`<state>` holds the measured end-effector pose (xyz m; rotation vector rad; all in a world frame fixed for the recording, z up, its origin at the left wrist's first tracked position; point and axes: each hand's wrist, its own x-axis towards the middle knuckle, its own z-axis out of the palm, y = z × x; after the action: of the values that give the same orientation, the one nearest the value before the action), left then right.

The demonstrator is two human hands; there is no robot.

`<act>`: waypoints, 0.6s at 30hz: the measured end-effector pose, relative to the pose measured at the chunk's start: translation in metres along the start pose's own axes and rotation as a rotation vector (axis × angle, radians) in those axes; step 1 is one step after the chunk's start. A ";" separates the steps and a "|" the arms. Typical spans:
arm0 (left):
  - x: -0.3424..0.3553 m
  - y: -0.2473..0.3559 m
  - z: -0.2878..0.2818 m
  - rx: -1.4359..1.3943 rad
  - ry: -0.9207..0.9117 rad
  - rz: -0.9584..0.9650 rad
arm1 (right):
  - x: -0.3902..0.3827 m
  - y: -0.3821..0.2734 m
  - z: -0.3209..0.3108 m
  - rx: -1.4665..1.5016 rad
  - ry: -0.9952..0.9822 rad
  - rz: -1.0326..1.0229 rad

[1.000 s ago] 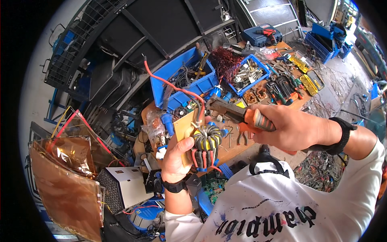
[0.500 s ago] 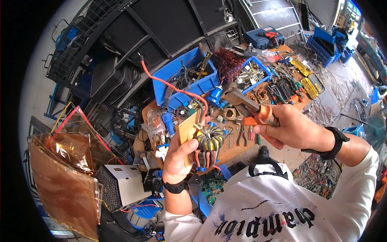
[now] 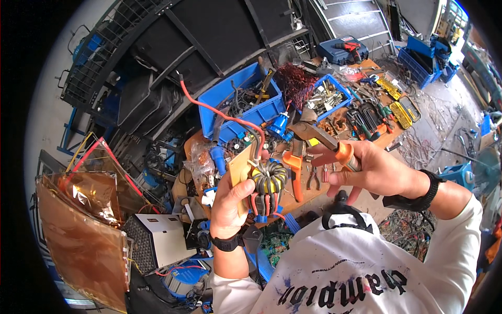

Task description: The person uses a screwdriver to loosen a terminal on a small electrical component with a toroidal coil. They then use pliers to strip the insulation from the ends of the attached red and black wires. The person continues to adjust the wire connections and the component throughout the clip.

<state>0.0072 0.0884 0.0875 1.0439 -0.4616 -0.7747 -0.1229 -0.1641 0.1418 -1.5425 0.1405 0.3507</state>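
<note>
In my left hand (image 3: 228, 201) is a ring-shaped coil (image 3: 268, 179) wound with black and red wire over a yellow core, fixed to a pale yellow board (image 3: 240, 170). My thumb presses on the board beside the windings. A red cable (image 3: 225, 116) with a bare tip rises from the board and curves to the upper left. My right hand (image 3: 366, 167) grips one handle of large pliers (image 3: 321, 135) with orange handles. Their handles stand spread apart, the second one hanging free between the hands. The pliers are right of the coil and do not touch it.
On the wooden bench (image 3: 314, 196) behind my hands are a blue crate (image 3: 246, 123) with cables and tools, a blue tray (image 3: 342, 89) of metal parts, and several hand tools (image 3: 361, 120). Copper-coloured sheets (image 3: 83, 240) stand at the left. Tangled wire (image 3: 408, 225) lies at the right.
The pliers' handles have swung wide apart, one dropping toward the coil. My right hand's fingers have loosened around the grip. My left hand and the coil have barely shifted.
</note>
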 end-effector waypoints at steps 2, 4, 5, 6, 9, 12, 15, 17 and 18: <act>-0.001 0.001 -0.005 0.021 -0.045 -0.012 | -0.001 -0.002 -0.001 0.076 -0.036 -0.001; -0.003 -0.002 -0.008 -0.005 -0.017 -0.013 | -0.002 0.001 -0.002 0.161 -0.056 -0.036; -0.005 -0.004 -0.010 -0.019 -0.001 -0.013 | -0.001 0.007 -0.003 0.212 -0.057 -0.069; -0.006 -0.006 -0.010 -0.100 0.000 -0.030 | 0.002 0.014 -0.004 0.259 -0.061 -0.103; -0.007 -0.012 -0.019 -0.258 -0.025 -0.058 | 0.005 0.027 -0.001 0.446 -0.068 -0.204; -0.004 -0.009 -0.028 -0.350 -0.081 -0.175 | 0.008 0.031 0.003 0.539 -0.082 -0.264; 0.001 -0.003 -0.027 -0.391 -0.053 -0.171 | 0.007 0.033 0.005 0.664 -0.111 -0.269; 0.004 -0.002 -0.027 -0.391 -0.050 -0.144 | 0.010 0.036 0.005 0.684 -0.062 -0.288; 0.004 0.000 -0.025 -0.399 -0.065 -0.147 | 0.011 0.038 0.005 0.695 -0.033 -0.299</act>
<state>0.0268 0.1001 0.0760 0.6867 -0.2706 -0.9874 -0.1253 -0.1576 0.1025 -0.8507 -0.0010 0.0694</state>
